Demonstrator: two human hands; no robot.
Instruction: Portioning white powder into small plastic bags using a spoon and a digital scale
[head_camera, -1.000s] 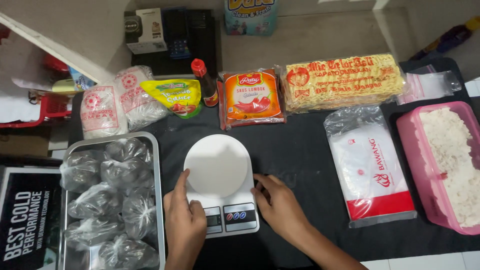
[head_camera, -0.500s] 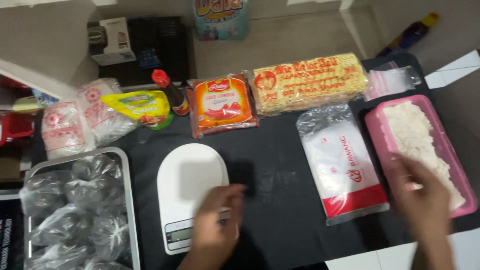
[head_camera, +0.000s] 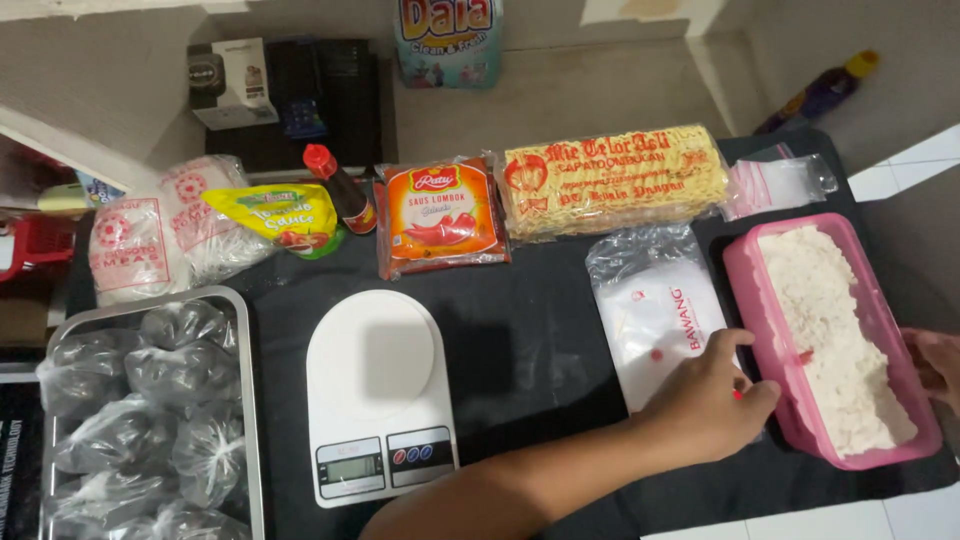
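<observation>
— Place of the pink tub?
— At 3 o'clock from the white kitchen scale, on the right end of the black mat. Long side running from about 11 to 5 o'clock. Full of white crumbly stuff.

— And the left hand?
— Reaching across from 6 o'clock, low on the tub's left wall. Fingers half curled, thumb tip against the pink plastic. Resting partly on the white bag with red print, which lies just beside the tub at its 9 o'clock. Pressing or really gripping: cannot tell.

— Right hand?
— At the tub's 3 o'clock, near the right wall, mostly cut off by the picture edge. Only a few fingers visible. Closed or loose, touching or not: cannot tell either.

— Anything on the scale?
— Round plate bare, well apart from both hands.

— Around the rest?
— At 12 o'clock from the scale, a red sauce pack. At 1 o'clock, a long yellow noodle pack, then a small clear zip bag at the tub's 12 o'clock. At 11 o'clock, a dark bottle with red cap touching a yellow-green pouch. At 9 o'clock, a metal tray holding knotted dark bags.
</observation>
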